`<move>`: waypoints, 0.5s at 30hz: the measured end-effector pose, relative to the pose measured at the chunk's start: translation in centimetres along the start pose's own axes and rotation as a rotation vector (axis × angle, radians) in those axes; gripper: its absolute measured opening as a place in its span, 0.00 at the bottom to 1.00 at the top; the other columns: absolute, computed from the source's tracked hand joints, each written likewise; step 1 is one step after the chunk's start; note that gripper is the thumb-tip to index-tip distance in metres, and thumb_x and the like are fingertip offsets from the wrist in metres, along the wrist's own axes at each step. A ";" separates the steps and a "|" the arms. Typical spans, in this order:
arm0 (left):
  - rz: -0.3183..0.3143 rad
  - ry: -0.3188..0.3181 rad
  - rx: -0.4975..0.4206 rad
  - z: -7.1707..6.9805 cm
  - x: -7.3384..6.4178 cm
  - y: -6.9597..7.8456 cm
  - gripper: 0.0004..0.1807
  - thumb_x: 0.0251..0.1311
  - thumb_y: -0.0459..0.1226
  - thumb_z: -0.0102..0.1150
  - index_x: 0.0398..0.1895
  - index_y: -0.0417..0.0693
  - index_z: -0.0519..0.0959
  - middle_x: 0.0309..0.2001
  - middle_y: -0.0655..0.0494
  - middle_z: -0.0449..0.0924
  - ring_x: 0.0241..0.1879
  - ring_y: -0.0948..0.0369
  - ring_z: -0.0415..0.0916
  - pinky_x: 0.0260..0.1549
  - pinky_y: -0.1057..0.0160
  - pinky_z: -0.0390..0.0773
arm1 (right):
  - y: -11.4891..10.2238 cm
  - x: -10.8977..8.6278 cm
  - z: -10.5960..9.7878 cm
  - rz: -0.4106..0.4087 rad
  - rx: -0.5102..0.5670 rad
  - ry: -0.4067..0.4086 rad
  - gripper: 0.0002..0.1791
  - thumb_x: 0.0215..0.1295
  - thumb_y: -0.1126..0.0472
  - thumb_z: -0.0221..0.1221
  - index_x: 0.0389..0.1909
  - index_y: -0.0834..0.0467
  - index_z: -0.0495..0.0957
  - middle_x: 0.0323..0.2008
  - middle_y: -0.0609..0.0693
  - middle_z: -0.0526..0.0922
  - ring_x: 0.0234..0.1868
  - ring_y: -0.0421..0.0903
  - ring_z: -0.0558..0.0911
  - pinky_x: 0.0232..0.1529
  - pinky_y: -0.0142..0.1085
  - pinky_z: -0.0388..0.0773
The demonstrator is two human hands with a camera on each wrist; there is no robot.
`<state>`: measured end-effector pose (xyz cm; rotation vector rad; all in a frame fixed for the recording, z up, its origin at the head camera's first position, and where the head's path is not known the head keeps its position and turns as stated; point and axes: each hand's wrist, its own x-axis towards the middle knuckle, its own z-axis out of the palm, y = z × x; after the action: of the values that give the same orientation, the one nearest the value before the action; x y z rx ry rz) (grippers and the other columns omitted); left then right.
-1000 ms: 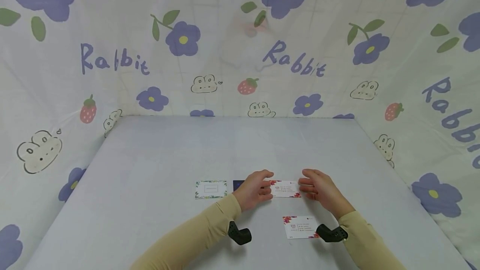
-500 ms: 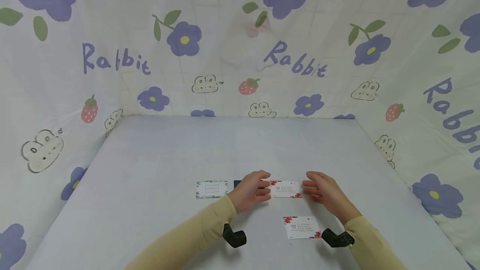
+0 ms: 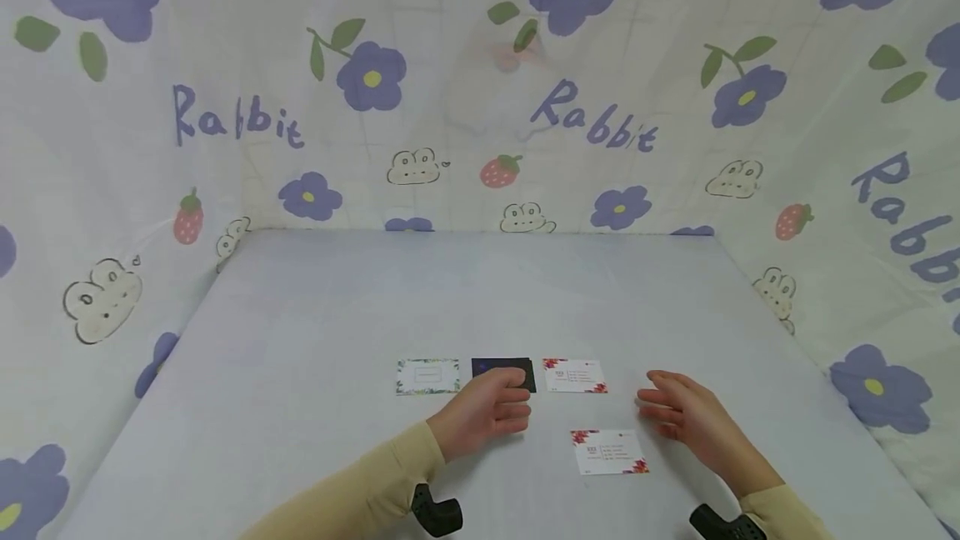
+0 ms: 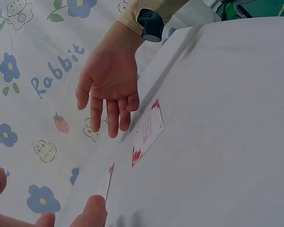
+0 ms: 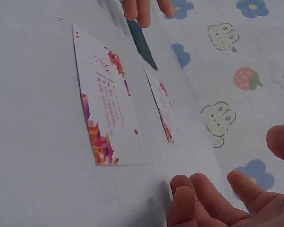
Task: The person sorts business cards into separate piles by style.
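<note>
My left hand [image 3: 480, 415], fingers relaxed and holding nothing, hovers in front of a dark card [image 3: 483, 363] and covers its lower left part in the head view. Left of it lies a white card with a leafy green border [image 3: 427, 388]. A white business card with red floral corners [image 3: 575, 376] lies to the dark card's right, in the same row. A similar red-cornered card [image 3: 610, 452] lies nearer to me, between the hands. My right hand [image 3: 701, 427] is off to the right of both, palm turned inward, fingers loose, with nothing in them.
The cards lie flat on a pale table [image 3: 337, 298]. A white cloth printed with flowers, strawberries and rabbits [image 3: 450, 132] hangs around its back and sides. Each wrist carries a black camera mount [image 3: 437, 513].
Both hands have drawn back toward me and apart, the left one leftward and the right one rightward. More of the dark card now shows. The cards stay where they were.
</note>
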<state>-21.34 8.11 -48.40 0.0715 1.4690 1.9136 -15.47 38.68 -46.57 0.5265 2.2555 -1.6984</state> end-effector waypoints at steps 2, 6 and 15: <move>-0.002 -0.010 0.002 0.1 -0.3 -0.3 0.35 0.74 0.43 0.48 0.78 0.34 0.55 0.72 0.26 0.63 0.71 0.34 0.66 0.68 0.44 0.73 | 0.5 -0.7 -0.5 0.017 0.013 0.005 0.39 0.81 0.42 0.42 0.78 0.66 0.50 0.64 0.60 0.79 0.49 0.36 0.83 0.47 0.34 0.79; 0.002 -0.021 0.001 0.2 -0.8 -0.8 0.33 0.76 0.43 0.47 0.77 0.34 0.56 0.71 0.26 0.64 0.70 0.35 0.68 0.67 0.44 0.74 | 1.3 -1.6 -1.3 0.053 0.046 0.012 0.39 0.81 0.41 0.42 0.78 0.65 0.49 0.61 0.54 0.82 0.48 0.35 0.84 0.47 0.34 0.80; -0.005 -0.022 -0.007 0.3 -1.4 -1.5 0.33 0.75 0.43 0.47 0.76 0.33 0.57 0.70 0.25 0.65 0.69 0.35 0.69 0.67 0.44 0.74 | 2.5 -2.9 -1.9 0.094 0.081 0.018 0.39 0.81 0.42 0.42 0.78 0.65 0.49 0.58 0.49 0.84 0.48 0.35 0.84 0.48 0.35 0.81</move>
<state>-19.43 7.77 -49.02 0.0850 1.4466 1.9078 -11.79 40.75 -46.94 0.6578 2.1451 -1.7509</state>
